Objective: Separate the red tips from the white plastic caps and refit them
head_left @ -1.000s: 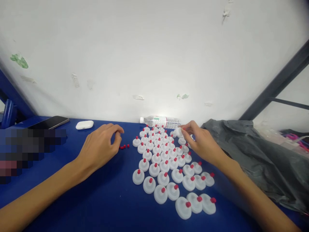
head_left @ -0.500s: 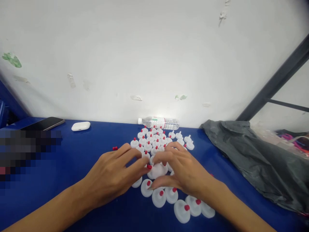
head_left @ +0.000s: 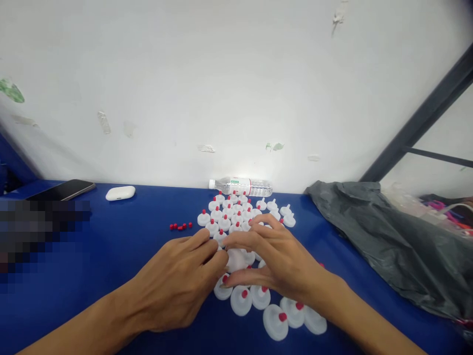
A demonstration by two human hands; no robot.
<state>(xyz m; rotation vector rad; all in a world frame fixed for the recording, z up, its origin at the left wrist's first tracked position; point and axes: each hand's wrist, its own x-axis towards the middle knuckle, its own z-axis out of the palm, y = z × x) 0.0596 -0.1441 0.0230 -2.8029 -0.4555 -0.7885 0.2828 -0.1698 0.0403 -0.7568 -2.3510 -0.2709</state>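
Many white round caps with red tips (head_left: 241, 299) lie in rows on the blue table (head_left: 129, 246). Both hands meet over the middle of the rows. My right hand (head_left: 275, 259) holds one white cap (head_left: 236, 260) between thumb and fingers. My left hand (head_left: 183, 278) pinches at the near side of that cap; a small red piece seen a moment ago is hidden under its fingertips. A few loose red tips (head_left: 180, 226) lie on the table to the left of the caps.
A clear water bottle (head_left: 241, 187) lies on its side against the white wall. A white earbud case (head_left: 120, 193) and a dark phone (head_left: 62, 190) sit at the back left. A grey plastic bag (head_left: 388, 241) covers the right side of the table.
Both hands came in from the far edges of the rows to meet above the middle; the right brought a white cap, the left a small red tip from the loose ones.
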